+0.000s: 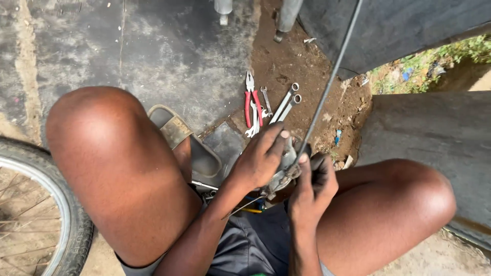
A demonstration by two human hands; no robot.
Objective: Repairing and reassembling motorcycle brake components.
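Far left: part of a bicycle wheel [61, 204], tyre and spokes cut off by the edge of the view. Next to it a bare knee, and beyond that a worn sandal [179, 133] on the dark mat.

On the dirt past the sandal: red-handled pliers [250, 102] and several spanners [286, 102], lying close together, just beyond the hands and untouched.

Centre, between the knees: left hand [261, 158] wrapped around a small metal part [284, 168], fingers curled shut on it, thumb lifted along its top. Exact kind of part hard to tell, mostly hidden by the fingers.

Just right of that: right hand [314, 186] closed in a pinch on a thin dark cable [327, 87], thumb and forefinger tight where the cable meets the part. Cable rising from there up and to the right, out of the top of the view.

Judged from this: in the middle of working the cable at the metal part, both hands busy. Needed now: a firm hold on the part and fine fingertip control of the cable.

Far right: a grey concrete slab [434, 133], weeds beyond.
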